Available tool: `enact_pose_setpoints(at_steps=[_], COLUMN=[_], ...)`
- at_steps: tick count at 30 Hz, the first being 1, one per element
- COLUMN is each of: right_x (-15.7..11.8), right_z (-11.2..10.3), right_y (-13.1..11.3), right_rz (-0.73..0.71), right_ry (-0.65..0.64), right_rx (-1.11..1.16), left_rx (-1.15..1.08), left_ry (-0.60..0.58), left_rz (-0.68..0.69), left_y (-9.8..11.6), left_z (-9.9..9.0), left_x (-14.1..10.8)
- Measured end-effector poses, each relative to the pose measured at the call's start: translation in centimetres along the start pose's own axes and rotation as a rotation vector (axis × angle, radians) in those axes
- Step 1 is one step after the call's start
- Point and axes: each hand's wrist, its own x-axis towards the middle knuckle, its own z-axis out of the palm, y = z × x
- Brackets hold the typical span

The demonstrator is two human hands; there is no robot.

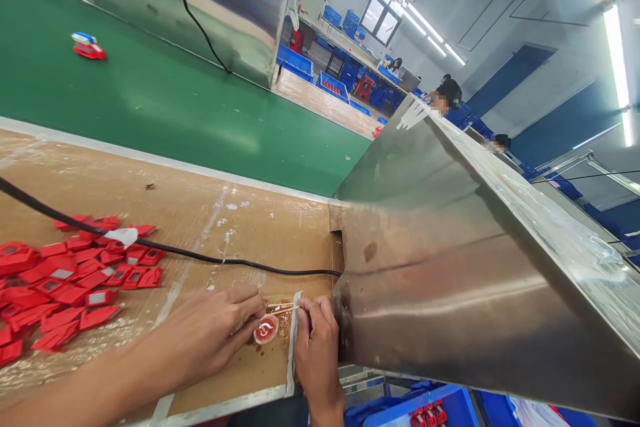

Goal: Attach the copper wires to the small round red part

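My left hand point(207, 333) rests on the wooden bench top point(200, 213) and its fingertips pinch a small round red part point(266, 329). My right hand point(315, 347) comes up from the near edge and grips a thin stick-like tool point(280, 309) whose tip lies at the red part. Both hands sit close to the base of a slanted steel housing point(450, 267). A pile of several flat red plastic pieces point(60, 280) lies to the left of my left forearm.
A black cable point(165, 248) crosses the bench into a slot in the housing. Behind runs a green conveyor belt point(150, 93) carrying a red and blue item point(89, 47). Blue bins point(425, 410) stand below the bench. Other people sit far off at the right.
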Motion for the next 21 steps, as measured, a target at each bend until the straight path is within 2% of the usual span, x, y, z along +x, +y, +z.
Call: enact_pose_setpoints(at_steps=[3,8,11,13,18,21], right_x=[0.1,0.3,0.4,0.3,-0.1,0.0], right_z=[-0.1,-0.1,-0.1,-0.2,-0.5,-0.4], right_y=[0.0,0.0,0.0,0.0,0.4,0.5], right_rz=[-0.006,-0.048,-0.082,-0.092,-0.062,0.0], right_ry=[-0.019,-0.039,-0.045,-0.046,-0.065,-0.059], right_rx=[-0.013,-0.094,-0.207,-0.243,-0.069,0.065], left_rx=[-0.025,-0.021,-0.014,-0.014,-0.042,-0.061], left_ry=[-0.021,0.068,0.092,0.075,-0.078,-0.056], left_rz=[0.012,0.048,0.004,-0.034,-0.108,-0.094], left_y=[0.1,-0.6,-1.2,-1.1,0.5,0.8], left_z=[-0.2,0.9,1.9,1.8,-0.1,0.0], left_x=[-0.2,-0.3,-0.2,0.0,0.2,0.1])
